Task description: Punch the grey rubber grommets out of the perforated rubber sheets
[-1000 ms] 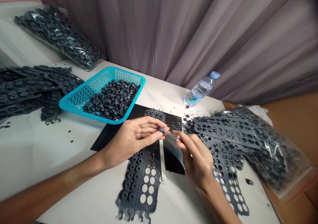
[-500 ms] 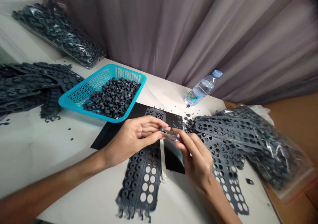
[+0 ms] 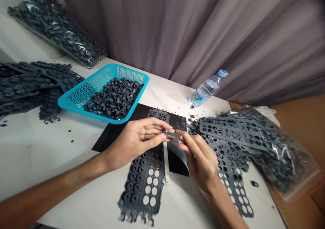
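Between the thumb and fingertips of my left hand (image 3: 138,136) is a small black rubber bushing (image 3: 166,131). My right hand (image 3: 200,158) pinches a pair of metal tweezers (image 3: 174,135), whose tips meet the bushing; whether they grip its edge is too small to tell. Below my hands lies a black moulded rubber sheet (image 3: 142,185). Ring-shaped bushings still sit in its left columns, while open holes show white table on its right. A narrow whitish strip (image 3: 166,164) lies along the sheet's right side.
A blue basket (image 3: 76,112) of loose bushings stands back left, near a filled plastic bag (image 3: 56,32) and more sheets (image 3: 25,83). At right are punched sheets (image 3: 233,137) and another bag (image 3: 281,158). A water bottle (image 3: 207,88) stands behind. A black mat (image 3: 104,137) lies underneath.
The tweezers' arms, spread apart half a second ago, now look closer together. The bushing appears tilted slightly. Both hands stay in nearly the same place.
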A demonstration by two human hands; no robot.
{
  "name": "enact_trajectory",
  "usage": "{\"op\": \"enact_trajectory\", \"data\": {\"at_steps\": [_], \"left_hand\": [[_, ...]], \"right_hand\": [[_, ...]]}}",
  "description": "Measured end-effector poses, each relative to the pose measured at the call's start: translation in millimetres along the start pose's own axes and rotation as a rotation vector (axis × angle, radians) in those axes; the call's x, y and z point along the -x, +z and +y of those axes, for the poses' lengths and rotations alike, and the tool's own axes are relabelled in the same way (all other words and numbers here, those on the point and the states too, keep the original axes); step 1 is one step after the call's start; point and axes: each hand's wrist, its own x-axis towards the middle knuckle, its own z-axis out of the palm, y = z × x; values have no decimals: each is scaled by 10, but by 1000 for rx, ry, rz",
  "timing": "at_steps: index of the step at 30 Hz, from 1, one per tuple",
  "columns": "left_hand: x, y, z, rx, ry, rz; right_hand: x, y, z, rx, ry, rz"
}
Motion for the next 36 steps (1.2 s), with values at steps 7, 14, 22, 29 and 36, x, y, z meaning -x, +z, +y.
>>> {"op": "enact_trajectory", "data": {"at_steps": [7, 14, 22, 29, 36], "left_hand": [[7, 2, 23, -4, 8, -4], [3, 4, 38, -14, 8, 1], [7, 6, 37, -17, 0, 1], [14, 9, 25, -14, 0, 1], [11, 3, 25, -19, -12, 1]], "right_hand": [[24, 14, 16, -15, -18, 1], [36, 16, 21, -12, -11, 0], [24, 12, 19, 13, -17, 10], [32, 21, 33, 40, -27, 16], [29, 17, 34, 49, -33, 12]]}}
